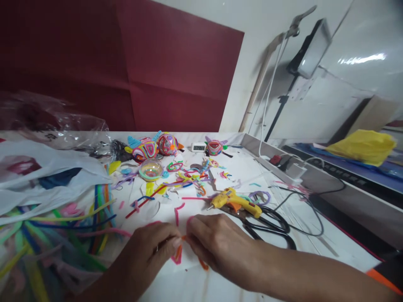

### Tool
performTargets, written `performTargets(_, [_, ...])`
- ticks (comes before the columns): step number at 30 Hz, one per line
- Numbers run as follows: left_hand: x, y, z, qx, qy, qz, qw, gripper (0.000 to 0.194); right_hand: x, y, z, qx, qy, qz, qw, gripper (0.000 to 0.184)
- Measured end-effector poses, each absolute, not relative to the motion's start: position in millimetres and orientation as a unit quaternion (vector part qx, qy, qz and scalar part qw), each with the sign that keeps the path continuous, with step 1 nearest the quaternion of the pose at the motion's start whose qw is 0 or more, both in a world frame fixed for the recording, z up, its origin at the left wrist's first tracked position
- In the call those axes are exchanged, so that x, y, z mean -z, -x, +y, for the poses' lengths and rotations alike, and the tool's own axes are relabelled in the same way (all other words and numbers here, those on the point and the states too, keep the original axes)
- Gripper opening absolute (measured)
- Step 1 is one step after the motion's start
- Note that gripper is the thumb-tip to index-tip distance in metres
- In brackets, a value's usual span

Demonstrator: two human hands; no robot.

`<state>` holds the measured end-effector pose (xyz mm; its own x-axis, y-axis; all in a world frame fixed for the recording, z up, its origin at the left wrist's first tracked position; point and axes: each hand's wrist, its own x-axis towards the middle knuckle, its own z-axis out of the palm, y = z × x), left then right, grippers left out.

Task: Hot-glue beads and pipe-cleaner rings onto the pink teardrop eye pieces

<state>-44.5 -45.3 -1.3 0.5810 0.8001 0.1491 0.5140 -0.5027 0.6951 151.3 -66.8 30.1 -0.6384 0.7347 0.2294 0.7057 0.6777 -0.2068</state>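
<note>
My left hand [151, 247] and my right hand [217, 241] meet at the near edge of the white table [239, 167]. Both pinch a short orange and pink pipe cleaner piece [178, 254] between their fingertips. Part of the piece is hidden under the fingers. A yellow glue gun [234, 202] lies just beyond my right hand, and black scissors [270, 228] lie to its right.
A heap of coloured pipe cleaners [47, 239] spills from white plastic bags [37, 172] at the left. Finished colourful fish figures [154, 146], a clear dome [151, 169] and cut scraps lie farther back. Black cables [308, 205] trail right. A dark red board [126, 63] stands behind.
</note>
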Motion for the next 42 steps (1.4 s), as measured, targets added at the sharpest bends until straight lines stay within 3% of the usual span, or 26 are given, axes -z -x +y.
performTargets(9, [3,49,-40,-0.232,-0.762,0.447,0.407,0.028,-30,-146,-62,-0.073,0.411,-0.890,0.181,0.019])
performTargets(17, [3,48,-40,-0.248,-0.725,0.437,0.470,0.027,-29,-155,-61,-0.344,0.450,-0.790,0.235,0.013])
performTargets(26, [8,50,-39,-0.278,-0.729,0.420,0.463,0.030,-22,-151,-55,-0.557,0.415,-0.677,0.244,0.038])
performTargets(42, [-2,50,-42,-0.275,-0.721,0.386,0.506,0.025,-19,-156,-59,-0.605,0.415,-0.615,0.289,0.039])
